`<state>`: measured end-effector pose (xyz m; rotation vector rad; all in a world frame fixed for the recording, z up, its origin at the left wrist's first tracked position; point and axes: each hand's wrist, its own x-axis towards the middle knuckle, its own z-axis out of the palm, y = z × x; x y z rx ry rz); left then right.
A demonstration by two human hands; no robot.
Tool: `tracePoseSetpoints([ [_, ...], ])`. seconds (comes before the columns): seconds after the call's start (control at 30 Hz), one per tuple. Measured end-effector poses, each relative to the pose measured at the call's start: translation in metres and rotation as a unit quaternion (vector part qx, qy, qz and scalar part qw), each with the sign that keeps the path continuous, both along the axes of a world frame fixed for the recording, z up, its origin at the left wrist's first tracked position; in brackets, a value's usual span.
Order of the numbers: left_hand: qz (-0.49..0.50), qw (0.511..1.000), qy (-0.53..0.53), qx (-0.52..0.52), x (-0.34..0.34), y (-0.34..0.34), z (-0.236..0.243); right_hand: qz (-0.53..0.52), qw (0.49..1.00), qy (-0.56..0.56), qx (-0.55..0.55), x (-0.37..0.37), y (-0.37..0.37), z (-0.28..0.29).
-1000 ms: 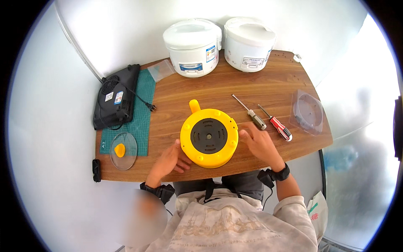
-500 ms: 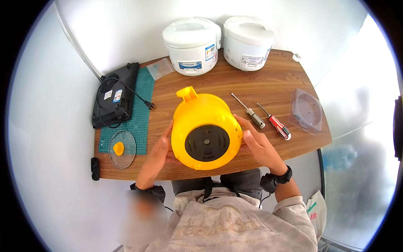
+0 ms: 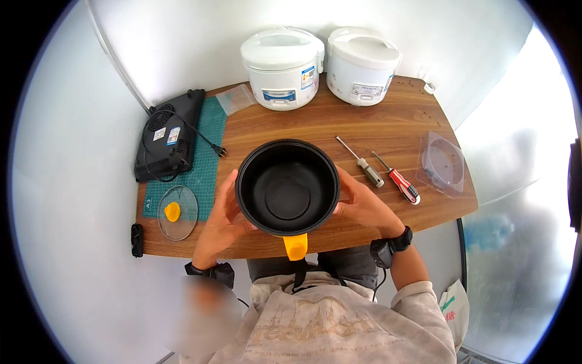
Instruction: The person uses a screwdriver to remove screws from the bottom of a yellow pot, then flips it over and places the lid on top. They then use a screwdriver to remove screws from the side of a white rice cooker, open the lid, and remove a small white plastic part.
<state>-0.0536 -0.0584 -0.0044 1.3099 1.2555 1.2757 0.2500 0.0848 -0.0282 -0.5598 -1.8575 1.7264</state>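
Observation:
A pot [image 3: 287, 188] with a black interior faces up at the middle of the wooden desk, its yellow handle [image 3: 296, 246] pointing toward my body. My left hand [image 3: 225, 215] grips its left side and my right hand [image 3: 354, 203] grips its right side, fingers curved round the wall. The pot's underside is hidden. To the left, a glass lid [image 3: 185, 221] with a yellow knob rests partly on a green cutting mat [image 3: 207, 145]. Right of the pot lie a grey-handled screwdriver [image 3: 370, 171] and a red-and-black-handled screwdriver [image 3: 404, 185].
Two white rice cookers [image 3: 280, 85] stand at the back of the desk [image 3: 412, 121]. A black appliance [image 3: 170, 151] with a coiled cord sits at the left. A clear plastic tray [image 3: 442, 167] lies right, a plastic sheet [image 3: 235, 99] at the back. Walls enclose the desk.
The yellow pot was upside down with its base showing. Both hands have turned it over: the black interior now faces up and the handle has swung from the far side to my side.

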Motion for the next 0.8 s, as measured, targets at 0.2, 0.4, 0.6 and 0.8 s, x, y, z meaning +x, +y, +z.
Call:
tracePoseSetpoints([
  [0.2,0.05,0.995,0.068,-0.055,-0.01,-0.007,-0.016,0.002,0.998,-0.066,0.024,-0.017,-0.002,0.012],
  [0.4,0.053,0.988,0.139,-0.048,-0.014,-0.01,-0.025,0.023,0.998,-0.034,-0.042,-0.018,0.003,-0.012],
  [0.6,0.092,0.977,0.165,-0.098,-0.021,-0.022,-0.008,0.018,0.997,-0.051,-0.046,-0.014,-0.003,-0.007],
  [0.8,0.353,0.804,0.475,-0.051,-0.143,-0.066,-0.056,-0.023,0.98,-0.189,0.054,0.004,-0.013,-0.005],
])
